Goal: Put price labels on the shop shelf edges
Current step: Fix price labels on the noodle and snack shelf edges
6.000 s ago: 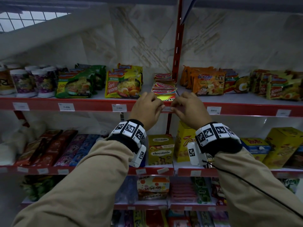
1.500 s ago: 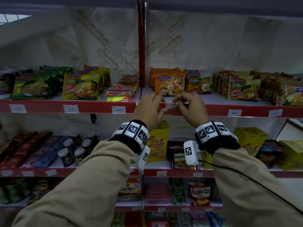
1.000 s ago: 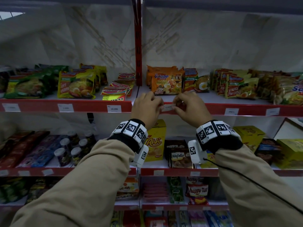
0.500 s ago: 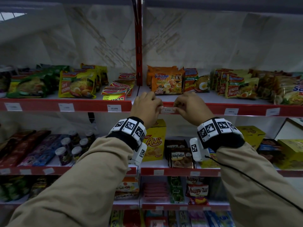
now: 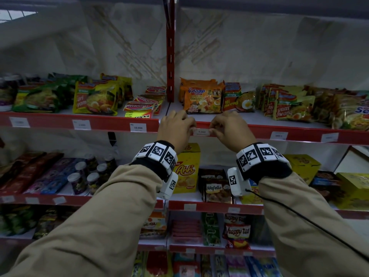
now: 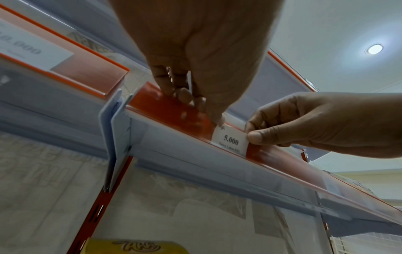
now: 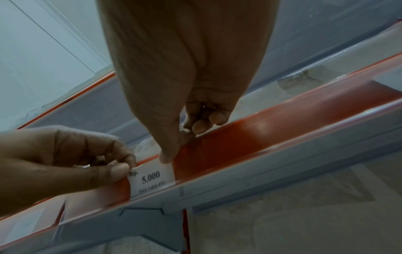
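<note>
A white price label (image 5: 201,132) printed "5.000" lies against the red shelf edge strip (image 5: 299,133) of the noodle shelf, just right of the red upright. My left hand (image 5: 190,129) pinches the label's left end between thumb and forefinger. At the other end my right hand (image 5: 214,130) holds the label with its thumb on the face. The left wrist view shows the label (image 6: 230,141) seated in the strip (image 6: 174,110), its lower edge behind the clear cover. In the right wrist view the label (image 7: 152,178) sits between both thumbs.
Noodle packets (image 5: 201,98) stand close behind the hands on the shelf. Other labels sit along the strip, one marked "10.000" (image 5: 138,127) to the left and one (image 5: 278,135) to the right. Snack boxes (image 5: 186,168) fill the shelf below.
Since six seconds ago both hands have moved right past the red upright. Over the last second the label has dropped from just above the strip down into it.
</note>
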{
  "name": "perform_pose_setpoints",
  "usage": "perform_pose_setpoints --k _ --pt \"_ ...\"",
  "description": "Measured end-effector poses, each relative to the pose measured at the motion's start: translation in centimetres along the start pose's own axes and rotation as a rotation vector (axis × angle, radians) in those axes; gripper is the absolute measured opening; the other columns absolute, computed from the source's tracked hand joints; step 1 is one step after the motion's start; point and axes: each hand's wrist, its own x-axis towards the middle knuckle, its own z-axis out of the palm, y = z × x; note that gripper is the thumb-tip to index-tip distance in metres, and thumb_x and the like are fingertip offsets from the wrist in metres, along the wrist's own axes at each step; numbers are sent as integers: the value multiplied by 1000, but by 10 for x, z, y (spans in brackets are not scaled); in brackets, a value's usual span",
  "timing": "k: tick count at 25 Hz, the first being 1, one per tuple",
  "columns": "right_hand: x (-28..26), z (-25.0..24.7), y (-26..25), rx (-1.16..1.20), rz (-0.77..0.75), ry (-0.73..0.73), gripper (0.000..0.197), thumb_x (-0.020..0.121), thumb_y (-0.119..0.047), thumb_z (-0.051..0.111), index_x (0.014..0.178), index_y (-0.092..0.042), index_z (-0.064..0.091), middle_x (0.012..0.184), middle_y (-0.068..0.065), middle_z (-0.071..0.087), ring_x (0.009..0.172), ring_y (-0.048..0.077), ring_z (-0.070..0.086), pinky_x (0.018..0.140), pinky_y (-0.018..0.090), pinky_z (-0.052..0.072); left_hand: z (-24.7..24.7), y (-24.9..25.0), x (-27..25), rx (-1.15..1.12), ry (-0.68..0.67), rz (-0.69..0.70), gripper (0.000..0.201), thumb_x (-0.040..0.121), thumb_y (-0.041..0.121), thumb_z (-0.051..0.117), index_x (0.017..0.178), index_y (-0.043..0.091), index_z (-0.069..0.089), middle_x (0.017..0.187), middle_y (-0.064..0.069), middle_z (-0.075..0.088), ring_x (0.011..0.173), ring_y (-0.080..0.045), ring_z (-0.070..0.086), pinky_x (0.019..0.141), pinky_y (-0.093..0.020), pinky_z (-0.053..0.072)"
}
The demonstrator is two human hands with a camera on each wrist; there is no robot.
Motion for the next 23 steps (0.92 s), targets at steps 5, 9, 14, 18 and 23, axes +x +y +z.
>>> perform_pose_setpoints --k 5,9,14,18,23 --pt "-2 0 1 18 -3 8 10 86 -26 67 92 -18 67 94 5 59 98 26 46 77 32 36 -4 6 -5 -35 41 -32 12 93 28 54 103 23 57 105 1 56 102 -23 46 84 -35 34" --pt "-4 3 1 36 -2 40 13 83 -24 69 92 -17 64 93 3 58 98 25 46 78 31 36 -7 4 -7 -7 31 -23 10 91 23 56 101 21 58 102 -1 55 99 -23 46 83 -35 34" --pt "-9 5 4 60 1 110 18 78 -20 74 90 -14 62 99 6 59 101 26 46 81 30 36 -13 -2 -3 -1 11 20 12 91 17 56 101 14 61 101 -6 54 98 -25 46 77 -38 42" --pt "-17 3 12 -3 41 171 23 76 -24 77 91 -13 63 100 6 60 100 26 48 82 33 40 -16 -5 -4 0 7 28 15 91 18 57 105 12 59 105 -6 52 101 -25 46 75 -39 46" --pt "-33 -2 26 -61 117 222 25 75 -20 77 95 -12 64 102 10 59 104 31 48 82 38 43 -15 2 -10 67 9 27 29 87 25 63 112 13 55 111 -6 51 104 -25 44 77 -33 39"
